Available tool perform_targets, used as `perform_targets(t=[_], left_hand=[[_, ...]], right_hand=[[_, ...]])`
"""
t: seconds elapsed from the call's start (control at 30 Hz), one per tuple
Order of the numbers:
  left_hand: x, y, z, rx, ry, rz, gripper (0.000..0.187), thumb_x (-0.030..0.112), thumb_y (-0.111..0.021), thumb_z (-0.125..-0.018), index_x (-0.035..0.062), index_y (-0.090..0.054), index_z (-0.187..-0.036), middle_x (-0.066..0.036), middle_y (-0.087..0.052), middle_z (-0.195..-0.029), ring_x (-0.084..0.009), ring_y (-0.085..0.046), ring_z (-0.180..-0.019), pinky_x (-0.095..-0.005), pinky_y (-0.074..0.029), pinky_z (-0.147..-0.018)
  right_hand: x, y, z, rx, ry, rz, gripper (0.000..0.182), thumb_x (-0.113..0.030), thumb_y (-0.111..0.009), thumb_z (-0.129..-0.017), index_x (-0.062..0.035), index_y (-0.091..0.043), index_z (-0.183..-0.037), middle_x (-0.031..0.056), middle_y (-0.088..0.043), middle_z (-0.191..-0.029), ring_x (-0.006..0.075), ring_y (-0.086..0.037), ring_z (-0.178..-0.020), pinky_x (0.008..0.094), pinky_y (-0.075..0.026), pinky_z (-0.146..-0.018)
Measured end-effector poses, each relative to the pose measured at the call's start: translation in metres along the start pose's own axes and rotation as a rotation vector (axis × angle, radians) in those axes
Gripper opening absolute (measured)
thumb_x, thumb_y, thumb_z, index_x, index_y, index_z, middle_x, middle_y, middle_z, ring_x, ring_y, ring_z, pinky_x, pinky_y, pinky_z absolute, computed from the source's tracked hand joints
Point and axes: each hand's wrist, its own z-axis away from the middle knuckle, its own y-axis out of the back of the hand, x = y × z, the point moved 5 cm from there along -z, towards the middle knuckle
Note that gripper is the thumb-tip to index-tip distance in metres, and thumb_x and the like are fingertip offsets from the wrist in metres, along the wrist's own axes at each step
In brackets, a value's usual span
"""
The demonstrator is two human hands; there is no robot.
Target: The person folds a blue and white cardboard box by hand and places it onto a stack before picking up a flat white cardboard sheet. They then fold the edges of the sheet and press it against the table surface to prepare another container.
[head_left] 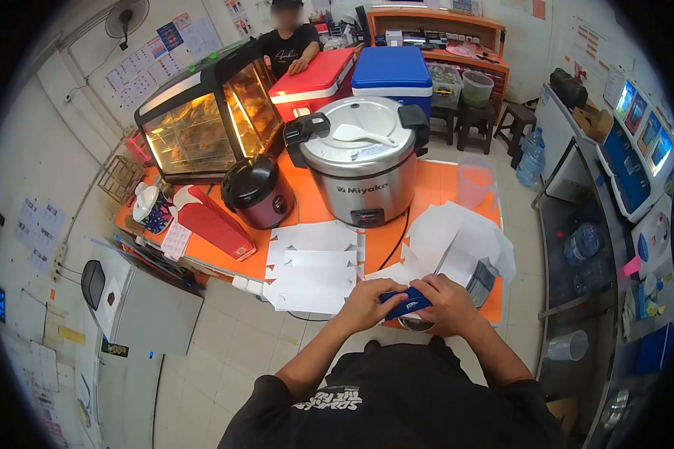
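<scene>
Beyond the hands, the orange desk [318,213] carries a large silver rice cooker [361,161]. Flat white paper boxes [312,267] lie just left of the hands, with more white sheets [457,236] ahead on the right. The left hand [365,301] and right hand [445,299] both clasp a small blue packet [404,304] between them.

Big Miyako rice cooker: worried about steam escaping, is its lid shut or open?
Shut: the lid sits flat on the cooker, a white paddle resting on it.
</scene>
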Motion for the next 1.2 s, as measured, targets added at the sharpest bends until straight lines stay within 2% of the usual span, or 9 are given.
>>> perform_targets(t=[0.27, 0.47, 0.53, 0.57, 0.63, 0.73, 0.97, 1.03, 1.2], left_hand=[[0.037, -0.060, -0.059, -0.183, 0.119, -0.255, 0.032, 0.022, -0.060, -0.088, 0.0074, -0.057, -0.116, -0.017, -0.066, -0.085, -0.0295, -0.065, -0.079, -0.0354, -0.049, -0.071], [0.027, -0.129, -0.112, -0.061, -0.064, -0.332, 0.022, 0.024, -0.053, -0.090, 0.0057, -0.055, -0.102, -0.016, -0.063, -0.090, -0.0369, -0.061, -0.076, -0.0456, -0.048, -0.067], [0.010, -0.149, -0.127, 0.122, 0.087, -0.505, 0.019, 0.023, -0.052, -0.090, 0.0050, -0.054, -0.096, -0.014, -0.062, -0.087, -0.0370, -0.061, -0.073, -0.0463, -0.048, -0.063], [-0.005, -0.164, -0.133, 0.246, 0.010, -0.584, 0.015, 0.019, -0.049, -0.089, 0.0050, -0.052, -0.092, -0.014, -0.062, -0.085, -0.0367, -0.062, -0.071, -0.0473, -0.049, -0.060], [-0.044, -0.192, -0.148, 0.248, 0.042, -0.627, 0.013, 0.018, -0.049, -0.088, 0.0049, -0.050, -0.092, -0.015, -0.062, -0.084, -0.0366, -0.062, -0.070, -0.0477, -0.049, -0.060], [-0.081, -0.218, -0.159, 0.208, 0.089, -0.662, 0.011, 0.013, -0.046, -0.086, 0.0051, -0.048, -0.093, -0.017, -0.062, -0.079, -0.0370, -0.063, -0.068, -0.0486, -0.049, -0.059], [-0.080, -0.226, -0.167, 0.097, 0.148, -0.742, 0.014, 0.017, -0.047, -0.085, 0.0035, -0.050, -0.091, -0.019, -0.063, -0.071, -0.0363, -0.064, -0.066, -0.0470, -0.050, -0.057], [-0.076, -0.217, -0.162, 0.082, 0.198, -0.764, 0.015, 0.016, -0.047, -0.085, 0.0039, -0.051, -0.093, -0.018, -0.064, -0.070, -0.0359, -0.065, -0.066, -0.0463, -0.051, -0.057], [-0.101, -0.239, -0.147, -0.133, 0.281, -0.816, 0.018, 0.014, -0.048, -0.083, 0.0031, -0.053, -0.096, -0.019, -0.065, -0.078, -0.0357, -0.066, -0.074, -0.0465, -0.052, -0.063]], right_hand=[[0.059, 0.062, 0.019, 0.065, 0.114, 0.113, 0.061, -0.010, -0.074, -0.061, -0.0118, -0.055, -0.119, 0.0061, -0.056, -0.101, 0.0233, -0.057, -0.083, 0.0331, -0.051, -0.073], [0.125, 0.077, 0.040, 0.192, 0.292, 0.335, 0.065, -0.003, -0.069, -0.066, -0.0103, -0.050, -0.129, 0.0103, -0.051, -0.126, 0.0262, -0.057, -0.089, 0.0354, -0.050, -0.084], [0.163, 0.074, 0.062, 0.303, -0.035, -0.063, 0.060, -0.001, -0.066, -0.070, -0.0067, -0.048, -0.127, 0.0136, -0.050, -0.123, 0.0278, -0.057, -0.088, 0.0380, -0.049, -0.085], [0.175, 0.064, 0.076, 0.302, -0.015, -0.056, 0.060, -0.001, -0.066, -0.070, -0.0067, -0.048, -0.127, 0.0136, -0.050, -0.123, 0.0278, -0.057, -0.088, 0.0380, -0.049, -0.085], [0.221, 0.041, 0.112, 0.482, -0.356, -0.244, 0.047, 0.001, -0.062, -0.075, -0.0004, -0.048, -0.120, 0.0163, -0.050, -0.115, 0.0260, -0.058, -0.089, 0.0353, -0.049, -0.082], [0.274, -0.018, 0.161, 0.471, -0.716, -0.478, 0.037, -0.005, -0.063, -0.081, 0.0006, -0.048, -0.115, 0.0149, -0.049, -0.112, 0.0219, -0.058, -0.088, 0.0331, -0.048, -0.079], [0.292, -0.045, 0.185, 0.393, -0.875, -0.535, 0.033, -0.025, -0.064, -0.086, 0.0008, -0.055, -0.104, 0.0125, -0.058, -0.093, 0.0191, -0.058, -0.080, 0.0322, -0.048, -0.075], [0.286, -0.052, 0.188, 0.206, -0.977, -0.672, 0.033, -0.029, -0.062, -0.088, 0.0016, -0.059, -0.100, 0.0110, -0.062, -0.087, 0.0166, -0.060, -0.078, 0.0320, -0.049, -0.072], [0.290, -0.100, 0.203, 0.110, -1.071, -0.912, 0.043, -0.036, -0.061, -0.089, 0.0066, -0.060, -0.099, 0.0102, -0.064, -0.088, 0.0172, -0.060, -0.074, 0.0306, -0.050, -0.071]])
